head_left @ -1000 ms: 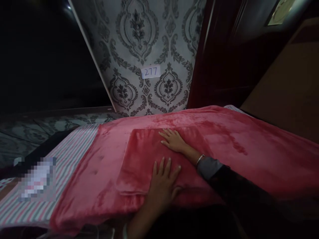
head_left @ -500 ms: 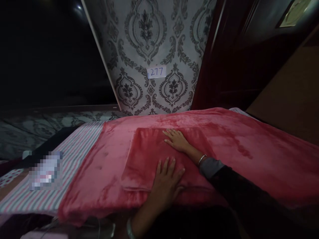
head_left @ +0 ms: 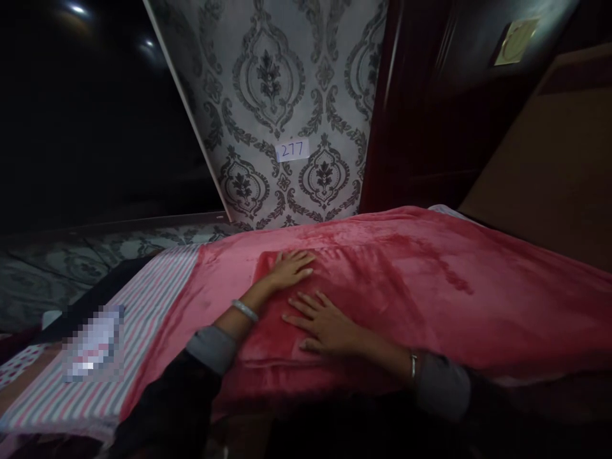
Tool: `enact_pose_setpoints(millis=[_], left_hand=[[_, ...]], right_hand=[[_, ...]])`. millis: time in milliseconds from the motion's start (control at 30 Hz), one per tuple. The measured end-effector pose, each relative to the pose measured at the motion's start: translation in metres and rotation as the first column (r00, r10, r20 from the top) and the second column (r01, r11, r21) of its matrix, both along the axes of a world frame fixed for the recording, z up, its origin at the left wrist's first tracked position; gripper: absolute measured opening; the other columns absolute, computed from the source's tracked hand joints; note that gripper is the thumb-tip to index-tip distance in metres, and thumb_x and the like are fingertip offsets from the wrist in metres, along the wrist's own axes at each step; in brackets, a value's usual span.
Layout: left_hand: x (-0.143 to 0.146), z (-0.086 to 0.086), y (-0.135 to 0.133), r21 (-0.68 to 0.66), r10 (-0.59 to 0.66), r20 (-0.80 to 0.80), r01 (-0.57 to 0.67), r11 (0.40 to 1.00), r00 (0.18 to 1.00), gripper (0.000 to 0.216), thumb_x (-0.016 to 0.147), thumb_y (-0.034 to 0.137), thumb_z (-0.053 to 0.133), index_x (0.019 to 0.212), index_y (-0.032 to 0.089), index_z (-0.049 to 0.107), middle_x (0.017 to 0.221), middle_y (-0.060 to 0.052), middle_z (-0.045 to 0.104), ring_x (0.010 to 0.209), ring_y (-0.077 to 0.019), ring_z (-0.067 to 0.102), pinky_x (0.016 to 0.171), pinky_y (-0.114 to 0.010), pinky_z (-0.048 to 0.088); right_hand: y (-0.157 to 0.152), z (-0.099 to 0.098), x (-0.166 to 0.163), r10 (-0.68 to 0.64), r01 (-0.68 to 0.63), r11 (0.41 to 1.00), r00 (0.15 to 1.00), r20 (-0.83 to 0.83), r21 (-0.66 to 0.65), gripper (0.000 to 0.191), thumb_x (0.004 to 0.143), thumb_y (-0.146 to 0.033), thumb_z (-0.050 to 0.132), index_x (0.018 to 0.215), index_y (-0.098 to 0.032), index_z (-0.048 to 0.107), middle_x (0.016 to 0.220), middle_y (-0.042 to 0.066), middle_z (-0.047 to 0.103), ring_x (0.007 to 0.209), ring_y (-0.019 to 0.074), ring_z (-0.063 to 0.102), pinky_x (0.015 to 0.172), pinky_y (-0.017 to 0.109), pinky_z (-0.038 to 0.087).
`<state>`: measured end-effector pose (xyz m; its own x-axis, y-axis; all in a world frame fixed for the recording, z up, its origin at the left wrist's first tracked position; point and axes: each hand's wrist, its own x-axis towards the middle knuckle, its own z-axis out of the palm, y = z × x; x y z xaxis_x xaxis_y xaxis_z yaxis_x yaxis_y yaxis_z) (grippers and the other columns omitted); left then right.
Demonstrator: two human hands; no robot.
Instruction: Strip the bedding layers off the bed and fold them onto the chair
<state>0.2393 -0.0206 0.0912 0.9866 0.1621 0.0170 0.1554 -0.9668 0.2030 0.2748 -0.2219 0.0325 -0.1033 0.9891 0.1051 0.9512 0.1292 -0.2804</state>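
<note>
Hands trade places front to back: left hand (head_left: pixel 289 271) now lies on the far left of the folded red cloth (head_left: pixel 368 280), right hand (head_left: pixel 329 328) nearer its front edge. Each grip is fingers apart, palm down, clamped on nothing. Cloth rests on the pink blanket (head_left: pixel 516 299), right of the striped fabric (head_left: pixel 138 319). Probably smoothing, shifted to other patches.

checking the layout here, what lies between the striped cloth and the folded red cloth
In the head view, a stretch of pinkish-red blanket lies between the striped cloth and folded red cloth, with the left sleeve crossing over its near part.
</note>
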Motion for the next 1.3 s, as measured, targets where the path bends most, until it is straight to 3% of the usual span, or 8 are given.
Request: enact_pose_setpoints(millis=[133,233,467,633,767,867,1067,1300], left_hand=[[0.012,-0.045,0.014,0.157,0.033,0.017,-0.035,0.987,0.999,0.058,0.1,0.047,0.044,0.156,0.034,0.036,0.167,-0.006,0.028,0.155,-0.0321,0.019,0.122,-0.066,0.014],[0.01,-0.059,0.019,0.168,0.006,0.069,-0.018,0.986,0.998,0.057,0.101,0.047,0.043,0.156,0.036,0.035,0.167,-0.005,0.029,0.155,-0.0307,0.021,0.123,-0.064,0.016],[0.01,-0.053,0.022,0.191,0.005,0.059,-0.016,0.981,0.998,0.057,0.101,0.045,0.04,0.157,0.034,0.034,0.167,-0.007,0.03,0.155,-0.0288,0.023,0.123,-0.061,0.017],[0.016,-0.027,0.008,0.216,0.028,-0.038,-0.019,0.976,0.999,0.062,0.101,0.05,0.04,0.158,0.027,0.032,0.167,-0.012,0.028,0.155,-0.0337,0.021,0.122,-0.064,0.016],[0.048,0.001,-0.033,0.186,-0.135,0.043,0.124,0.975,0.99,0.062,0.101,0.049,0.039,0.159,0.03,0.029,0.167,-0.009,0.027,0.156,-0.0281,0.02,0.125,-0.059,0.014],[0.088,0.009,-0.07,0.107,-0.269,0.012,0.266,0.958,0.963,0.059,0.102,0.046,0.037,0.159,0.033,0.029,0.167,-0.005,0.03,0.156,-0.0253,0.021,0.125,-0.058,0.016],[0.148,-0.029,-0.11,0.103,-0.312,-0.042,0.315,0.944,0.949,0.059,0.101,0.047,0.041,0.157,0.031,0.034,0.168,-0.008,0.025,0.156,-0.0301,0.018,0.122,-0.066,0.014],[0.149,-0.055,-0.111,0.139,-0.326,0.004,0.323,0.936,0.945,0.06,0.102,0.05,0.035,0.158,0.028,0.032,0.169,-0.009,0.024,0.156,-0.032,0.018,0.122,-0.066,0.017]], right_hand=[[-0.002,-0.012,0.002,-0.026,0.026,1.0,0.999,-0.029,0.017,0.069,0.1,-0.06,0.048,0.16,-0.033,0.029,0.168,0.009,0.018,0.155,0.0295,0.013,0.123,0.062,0.009],[-0.004,-0.014,0.0,-0.013,0.014,0.999,1.0,-0.028,0.043,0.069,0.1,-0.058,0.05,0.16,-0.032,0.03,0.167,0.009,0.023,0.155,0.0273,0.013,0.125,0.059,0.007],[-0.024,-0.012,-0.015,-0.026,0.027,0.999,0.998,-0.049,0.039,0.069,0.1,-0.056,0.052,0.16,-0.031,0.029,0.167,0.006,0.022,0.155,0.0263,0.015,0.126,0.055,0.01],[-0.059,0.011,-0.006,-0.052,0.06,0.997,0.985,-0.162,0.047,0.064,0.1,-0.051,0.054,0.158,-0.032,0.035,0.162,0.004,0.036,0.152,0.0217,0.027,0.126,0.048,0.017],[-0.087,0.025,0.026,-0.367,0.377,0.91,0.926,-0.09,0.173,0.05,0.102,-0.04,0.05,0.15,-0.028,0.05,0.153,0.008,0.05,0.148,0.025,0.035,0.124,0.054,0.019],[-0.1,0.014,0.044,-0.525,0.516,0.833,0.851,-0.007,0.201,0.048,0.102,-0.041,0.05,0.148,-0.028,0.053,0.152,0.011,0.051,0.148,0.0297,0.035,0.122,0.06,0.02],[-0.108,-0.025,0.047,-0.553,0.544,0.822,0.833,0.01,0.166,0.06,0.099,-0.055,0.053,0.155,-0.036,0.041,0.163,0.007,0.033,0.152,0.034,0.023,0.12,0.062,0.022],[-0.113,-0.05,0.036,-0.562,0.56,0.789,0.824,-0.07,0.253,0.062,0.097,-0.053,0.057,0.154,-0.037,0.042,0.164,0.003,0.03,0.153,0.0328,0.022,0.121,0.058,0.026]])
